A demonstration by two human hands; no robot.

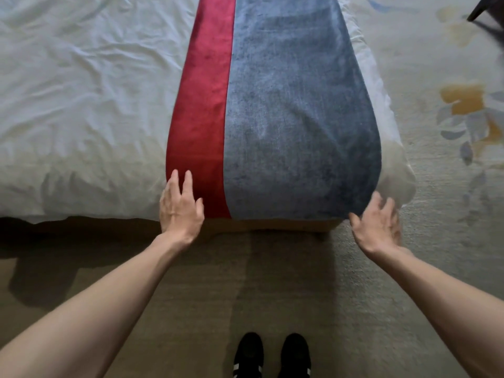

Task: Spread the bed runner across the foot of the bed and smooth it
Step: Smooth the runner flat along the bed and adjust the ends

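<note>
The bed runner (286,110) is a long cloth, blue with a red band along its left side. It lies flat along the right part of the white bed (81,105) and runs away from me to the top of the view. Its near end hangs over the bed's edge. My left hand (181,205) rests flat, fingers apart, on the runner's near left corner at the red band. At the runner's near right corner is my right hand (377,222), blurred, with fingers spread against the blue cloth and the white cover beside it.
The white cover is creased to the left of the runner. A patterned carpet (458,118) lies to the right of the bed, with a dark furniture leg (482,9) at the top right. My black shoes (272,356) stand on the beige floor below the bed's edge.
</note>
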